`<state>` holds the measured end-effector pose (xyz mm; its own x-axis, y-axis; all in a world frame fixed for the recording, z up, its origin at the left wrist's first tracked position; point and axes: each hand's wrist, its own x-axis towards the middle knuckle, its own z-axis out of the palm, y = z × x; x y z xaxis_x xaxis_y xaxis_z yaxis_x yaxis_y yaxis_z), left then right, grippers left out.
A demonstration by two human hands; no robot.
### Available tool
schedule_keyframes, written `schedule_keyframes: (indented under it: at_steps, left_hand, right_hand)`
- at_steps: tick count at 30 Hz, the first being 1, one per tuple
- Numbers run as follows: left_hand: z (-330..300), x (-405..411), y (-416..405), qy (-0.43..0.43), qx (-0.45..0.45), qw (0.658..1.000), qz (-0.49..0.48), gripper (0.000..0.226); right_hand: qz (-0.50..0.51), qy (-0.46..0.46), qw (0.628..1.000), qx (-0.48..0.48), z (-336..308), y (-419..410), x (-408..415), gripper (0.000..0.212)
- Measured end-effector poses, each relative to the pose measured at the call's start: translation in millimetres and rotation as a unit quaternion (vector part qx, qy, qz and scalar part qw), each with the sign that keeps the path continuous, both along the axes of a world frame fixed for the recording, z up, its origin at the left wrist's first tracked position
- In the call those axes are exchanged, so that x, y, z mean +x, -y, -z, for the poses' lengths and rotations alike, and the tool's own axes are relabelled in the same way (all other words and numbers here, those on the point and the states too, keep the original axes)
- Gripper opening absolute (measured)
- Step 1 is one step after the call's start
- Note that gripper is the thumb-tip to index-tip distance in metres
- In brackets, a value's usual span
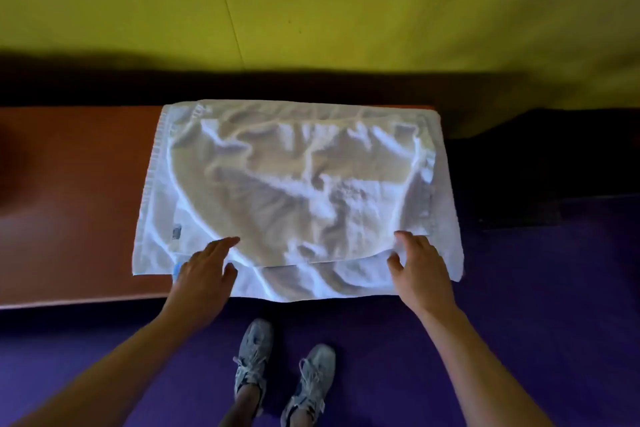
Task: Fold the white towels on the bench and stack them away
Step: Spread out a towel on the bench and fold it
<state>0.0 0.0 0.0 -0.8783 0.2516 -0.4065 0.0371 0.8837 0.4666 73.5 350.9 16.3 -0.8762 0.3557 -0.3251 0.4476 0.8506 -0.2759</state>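
One white towel lies rumpled and folded over across the right end of my brown surface. Yellow wall behind, purple floor, two grey shoes below. Left hand and right hand rest flat on its near edge, fingers straight, gripping nothing.

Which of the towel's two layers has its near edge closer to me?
The bottom layer: its edge sticks out toward you beyond the top layer, between the left hand and right hand.

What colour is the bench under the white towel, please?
Reddish-brown bench, clearest in the head view.
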Motion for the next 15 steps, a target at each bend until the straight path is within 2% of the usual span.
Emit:
schedule_keyframes:
  at_steps: [3,8,12,15]
  left_hand:
    - [27,-12,4,0.000,-0.044,0.999,0.007,0.063]
    - [60,-5,15,0.005,-0.142,0.981,0.130,0.070]
    - [65,-6,13,-0.031,-0.149,0.985,0.084,0.070]
    - [66,-9,15,-0.023,-0.147,0.986,0.070,0.069]
  right_hand:
    - [0.075,-0.024,0.996,-0.030,28,-15,-17,0.033]
    - [0.257,0.013,0.961,-0.098,62,-37,-37,0.045]
    - [0.300,-0.008,0.949,-0.100,78,-48,-45,0.039]
    - [0.334,-0.010,0.939,-0.087,85,-57,-47,0.039]
